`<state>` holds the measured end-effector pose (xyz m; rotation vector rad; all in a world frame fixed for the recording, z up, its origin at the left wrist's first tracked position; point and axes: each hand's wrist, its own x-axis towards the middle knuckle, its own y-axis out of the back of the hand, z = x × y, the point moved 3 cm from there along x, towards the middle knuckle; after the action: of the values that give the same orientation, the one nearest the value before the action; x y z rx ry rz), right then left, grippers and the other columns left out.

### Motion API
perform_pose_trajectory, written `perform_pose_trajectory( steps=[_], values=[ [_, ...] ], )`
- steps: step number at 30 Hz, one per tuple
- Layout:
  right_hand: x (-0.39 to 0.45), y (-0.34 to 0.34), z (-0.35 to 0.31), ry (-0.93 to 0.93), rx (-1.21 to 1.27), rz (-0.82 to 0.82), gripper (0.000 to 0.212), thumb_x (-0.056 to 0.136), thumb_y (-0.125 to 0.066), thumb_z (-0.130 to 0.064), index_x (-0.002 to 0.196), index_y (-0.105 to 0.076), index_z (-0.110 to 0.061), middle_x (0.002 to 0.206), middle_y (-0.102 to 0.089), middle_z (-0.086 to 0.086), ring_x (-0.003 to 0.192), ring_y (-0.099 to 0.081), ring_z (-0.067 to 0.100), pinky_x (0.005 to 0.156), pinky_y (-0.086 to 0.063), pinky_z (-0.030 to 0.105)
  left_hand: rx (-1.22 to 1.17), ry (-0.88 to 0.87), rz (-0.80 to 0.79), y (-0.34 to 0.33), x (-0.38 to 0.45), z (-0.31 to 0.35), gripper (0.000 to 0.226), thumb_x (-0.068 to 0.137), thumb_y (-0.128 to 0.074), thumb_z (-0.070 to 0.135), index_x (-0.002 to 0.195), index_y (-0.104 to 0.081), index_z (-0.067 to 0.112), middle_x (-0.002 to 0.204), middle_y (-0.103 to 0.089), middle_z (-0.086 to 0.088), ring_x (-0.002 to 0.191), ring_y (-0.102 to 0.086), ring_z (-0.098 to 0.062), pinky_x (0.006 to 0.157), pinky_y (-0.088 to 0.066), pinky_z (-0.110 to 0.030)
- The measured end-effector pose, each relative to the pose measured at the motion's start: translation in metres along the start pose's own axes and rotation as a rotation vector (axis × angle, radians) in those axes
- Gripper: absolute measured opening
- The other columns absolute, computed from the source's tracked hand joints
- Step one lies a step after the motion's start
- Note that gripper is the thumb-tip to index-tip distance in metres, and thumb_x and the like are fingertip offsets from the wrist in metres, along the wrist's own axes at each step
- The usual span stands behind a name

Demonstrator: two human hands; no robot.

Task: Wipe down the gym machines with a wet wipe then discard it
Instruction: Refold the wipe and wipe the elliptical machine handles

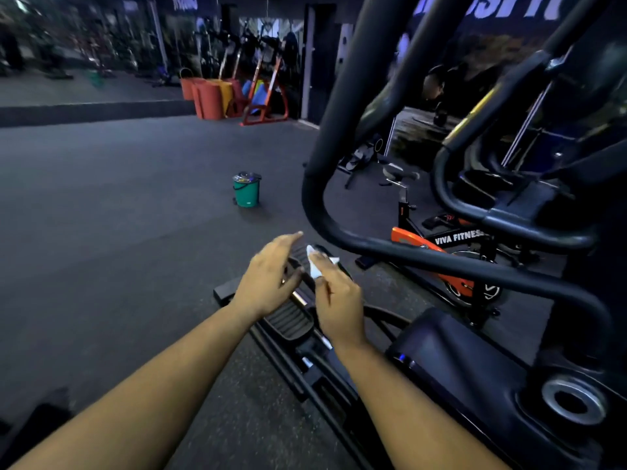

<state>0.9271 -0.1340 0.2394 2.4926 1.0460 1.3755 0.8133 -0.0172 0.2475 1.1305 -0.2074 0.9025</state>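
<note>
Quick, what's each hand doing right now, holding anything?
Left hand: open, fingers straight, holding nothing.
Right hand: pinching the white wet wipe at its fingertips.

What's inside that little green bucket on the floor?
The green bucket stands on the dark floor beyond the hands. A dark round lid or insert with something colourful on it covers its top, so whatever is inside stays hidden.
</note>
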Motion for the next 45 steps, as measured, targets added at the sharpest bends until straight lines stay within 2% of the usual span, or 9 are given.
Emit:
perform_pose_trajectory(
  steps=[6, 9, 13, 18, 24, 31, 36, 41, 45],
  values=[
    [0.013, -0.077, 0.021, -0.646, 0.479, 0.104, 0.029, 0.1, -0.05, 0.002, 0.116, -0.066, -0.016, 0.112, -0.072, -0.005, 0.104, -0.068, 0.012, 0.089, -0.052, 0.024, -0.606, 0.367, -0.331, -0.014, 0.003, -0.075, 0.028, 0.102, -0.062, 0.016, 0.128, -0.065, 0.007, 0.122, -0.072, -0.003, 0.112, -0.068, -0.015, 0.098, -0.054, -0.033],
    [0.029, -0.111, 0.038, -0.772, 0.476, 0.136, 0.024, 0.097, -0.057, -0.003, 0.111, -0.067, -0.021, 0.105, -0.073, -0.003, 0.097, -0.069, 0.016, 0.081, -0.055, 0.025, -0.738, 0.481, -0.284, -0.01, 0.016, -0.109, 0.019, 0.102, -0.061, 0.01, 0.117, -0.067, 0.0, 0.102, -0.074, -0.005, 0.081, -0.068, -0.001, 0.072, -0.051, -0.017],
    [0.045, -0.15, 0.053, -0.831, 0.494, 0.126, 0.025, 0.095, -0.067, -0.009, 0.118, -0.064, -0.017, 0.112, -0.074, 0.004, 0.106, -0.071, 0.022, 0.091, -0.057, 0.038, -0.774, 0.557, -0.245, -0.007, 0.041, -0.157, 0.012, 0.1, -0.064, 0.013, 0.102, -0.07, 0.003, 0.084, -0.07, 0.003, 0.069, -0.059, 0.0, 0.068, -0.046, -0.018],
    [0.063, -0.163, 0.07, -0.902, 0.443, 0.143, 0.038, 0.091, -0.076, -0.016, 0.126, -0.061, -0.017, 0.109, -0.074, 0.007, 0.098, -0.073, 0.023, 0.085, -0.06, 0.038, -0.742, 0.474, -0.374, -0.013, 0.081, -0.192, 0.016, 0.099, -0.066, 0.013, 0.096, -0.067, -0.003, 0.083, -0.067, 0.0, 0.072, -0.059, -0.005, 0.071, -0.048, -0.018],
    [0.097, -0.162, 0.109, -0.865, 0.283, 0.193, 0.013, 0.095, -0.069, -0.013, 0.105, -0.07, -0.021, 0.098, -0.076, 0.001, 0.088, -0.072, 0.017, 0.071, -0.059, 0.031, -0.774, 0.363, -0.507, -0.051, 0.143, -0.21, 0.018, 0.102, -0.061, 0.018, 0.091, -0.062, 0.003, 0.085, -0.061, -0.005, 0.076, -0.054, -0.014, 0.071, -0.045, -0.029],
    [0.138, -0.15, 0.164, -0.907, 0.207, 0.4, 0.01, 0.096, -0.067, -0.011, 0.102, -0.072, -0.017, 0.092, -0.076, 0.004, 0.078, -0.07, 0.015, 0.065, -0.055, 0.03, -0.822, 0.268, -0.614, -0.1, 0.215, -0.219, 0.019, 0.101, -0.065, 0.027, 0.101, -0.066, 0.008, 0.083, -0.067, -0.008, 0.075, -0.061, -0.014, 0.071, -0.05, -0.032],
    [0.164, -0.125, 0.184, -0.886, 0.113, 0.54, 0.011, 0.095, -0.067, -0.008, 0.103, -0.071, -0.015, 0.09, -0.076, 0.003, 0.078, -0.069, 0.014, 0.066, -0.056, 0.034, -0.844, 0.166, -0.716, -0.135, 0.272, -0.208, 0.02, 0.094, -0.073, 0.025, 0.104, -0.071, 0.007, 0.094, -0.076, -0.015, 0.08, -0.068, -0.02, 0.072, -0.056, -0.037],
    [0.191, -0.098, 0.191, -0.811, -0.083, 0.714, 0.02, 0.088, -0.07, -0.016, 0.107, -0.07, -0.023, 0.099, -0.076, 0.002, 0.085, -0.071, 0.018, 0.075, -0.057, 0.039, -0.909, -0.026, -0.845, -0.173, 0.331, -0.179, 0.016, 0.097, -0.07, 0.022, 0.104, -0.071, 0.008, 0.095, -0.076, -0.012, 0.075, -0.066, -0.01, 0.062, -0.053, -0.025],
    [0.219, -0.082, 0.181, -0.812, -0.269, 0.806, 0.026, 0.09, -0.075, -0.014, 0.112, -0.069, -0.028, 0.107, -0.075, -0.006, 0.095, -0.071, 0.01, 0.082, -0.058, 0.029, -0.967, -0.246, -0.966, -0.192, 0.373, -0.149, 0.009, 0.098, -0.068, 0.018, 0.1, -0.072, 0.011, 0.088, -0.075, -0.01, 0.07, -0.063, -0.008, 0.061, -0.051, -0.025]
  ],
)
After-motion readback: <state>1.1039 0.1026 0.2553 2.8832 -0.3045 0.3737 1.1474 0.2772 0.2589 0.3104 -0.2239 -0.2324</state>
